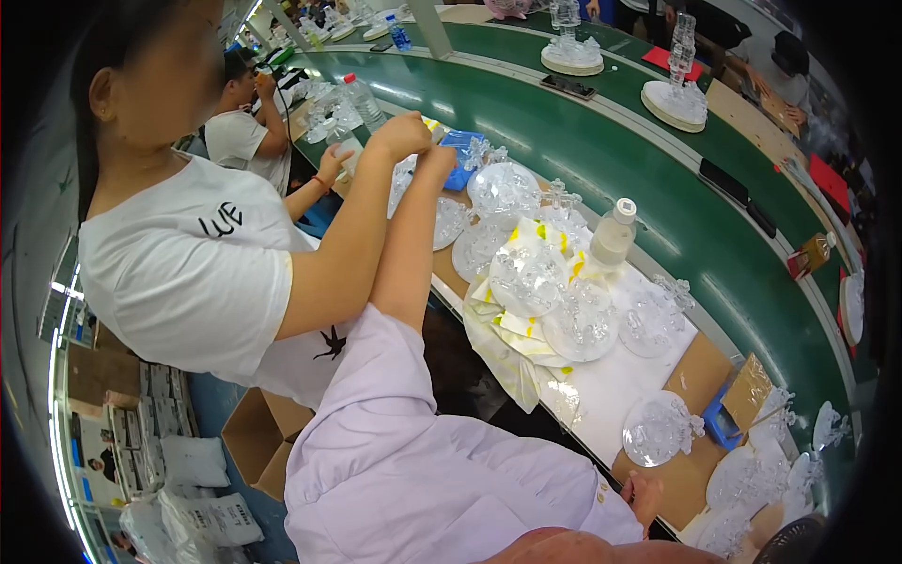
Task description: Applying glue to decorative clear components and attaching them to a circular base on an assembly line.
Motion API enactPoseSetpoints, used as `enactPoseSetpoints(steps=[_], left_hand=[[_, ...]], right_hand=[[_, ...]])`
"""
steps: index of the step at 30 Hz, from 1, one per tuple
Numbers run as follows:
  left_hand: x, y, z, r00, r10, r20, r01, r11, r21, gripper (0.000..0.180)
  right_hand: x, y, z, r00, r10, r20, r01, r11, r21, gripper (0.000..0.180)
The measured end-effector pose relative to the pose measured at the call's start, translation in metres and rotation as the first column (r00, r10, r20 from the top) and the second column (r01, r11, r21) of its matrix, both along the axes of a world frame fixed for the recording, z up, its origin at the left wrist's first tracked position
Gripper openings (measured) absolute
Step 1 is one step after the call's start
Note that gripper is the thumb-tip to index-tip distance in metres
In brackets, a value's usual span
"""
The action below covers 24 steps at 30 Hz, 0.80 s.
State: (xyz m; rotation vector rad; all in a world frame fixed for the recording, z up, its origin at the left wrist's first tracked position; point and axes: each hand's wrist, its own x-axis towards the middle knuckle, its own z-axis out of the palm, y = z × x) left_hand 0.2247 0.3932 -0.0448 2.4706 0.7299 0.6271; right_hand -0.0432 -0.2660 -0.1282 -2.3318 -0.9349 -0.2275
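My left arm stretches forward beside a co-worker's arm. The left hand point(438, 162) is closed next to a blue bin or package point(460, 153); what its fingers pinch, if anything, is hidden. Close to it is the co-worker's hand point(401, 135). My right hand point(643, 496) rests low at the table's near edge, fingers loosely bent and apart, with nothing visible in it. Just beyond it lies a clear plastic disc point(653, 430) with small clear parts on it. Between the hands, more clear discs point(528, 278) with clear parts lie on a yellow-and-white plastic bag point(489, 324).
The co-worker's other hand point(331, 162) is by a clear bottle point(362, 103). A white-capped bottle point(615, 230) stands behind the discs. At right are a blue tray point(722, 421) and more clear pieces point(747, 479). A green conveyor belt point(648, 193) runs behind; an open carton point(258, 437) sits below.
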Motion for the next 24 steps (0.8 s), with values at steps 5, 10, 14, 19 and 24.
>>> enactPoseSetpoints(steps=[5, 10, 14, 19, 24], left_hand=[[0.034, 0.005, -0.009, 0.979, 0.190, -0.078, -0.185, 0.655, -0.732, 0.016], [0.011, 0.079, -0.003, 0.955, 0.289, -0.060, -0.217, 0.547, -0.808, 0.018], [0.017, 0.013, -0.020, 0.984, 0.179, 0.006, -0.089, 0.516, -0.852, 0.011], [-0.032, -0.071, 0.021, 0.839, 0.246, 0.485, 0.277, 0.574, -0.770, 0.062], [-0.102, -0.171, 0.033, 0.761, 0.128, 0.636, 0.444, 0.612, -0.654, 0.065]], right_hand=[[0.001, 0.003, 0.006, 0.999, -0.040, 0.017, 0.040, 0.999, -0.001, 0.035], [-0.005, 0.014, 0.000, 0.992, -0.094, 0.082, 0.083, 0.988, 0.132, 0.038], [-0.006, 0.009, -0.005, 0.984, -0.147, 0.097, 0.144, 0.989, 0.035, 0.038], [0.000, 0.011, -0.010, 0.993, -0.104, 0.055, 0.100, 0.993, 0.067, 0.033], [0.009, 0.018, -0.001, 0.999, -0.021, 0.025, 0.019, 0.999, 0.047, 0.027]])
